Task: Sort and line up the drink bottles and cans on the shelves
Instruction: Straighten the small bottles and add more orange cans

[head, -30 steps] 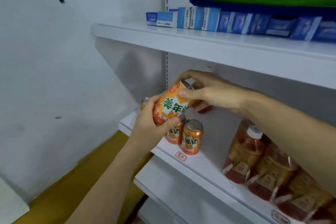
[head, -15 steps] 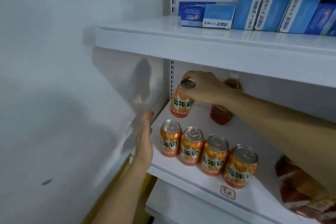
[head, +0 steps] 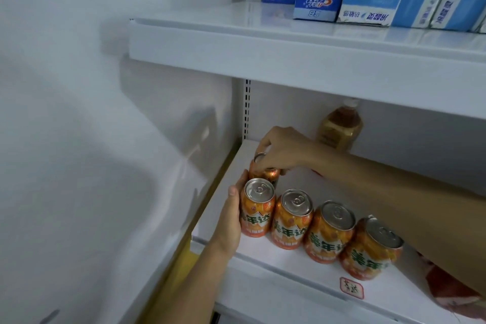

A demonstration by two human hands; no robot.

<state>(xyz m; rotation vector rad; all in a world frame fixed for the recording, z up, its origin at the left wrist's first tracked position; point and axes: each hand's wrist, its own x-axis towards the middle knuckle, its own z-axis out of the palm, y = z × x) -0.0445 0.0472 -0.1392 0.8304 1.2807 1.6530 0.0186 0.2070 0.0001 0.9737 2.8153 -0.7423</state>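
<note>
Orange cans (head: 292,219) read 美年达; boxes (head: 317,0) read Crest.

A plain white wall (head: 79,87) fills the left side, evenly lit, with soft grey shadows and a small dark mark low down. Against it stands a white metal shelving unit: an upper shelf (head: 289,52) with a thick front lip and a lower shelf (head: 276,279) below it. A slotted upright (head: 247,108) runs up the white back panel. A strip of yellow-brown floor (head: 184,263) shows between wall and shelving.
</note>
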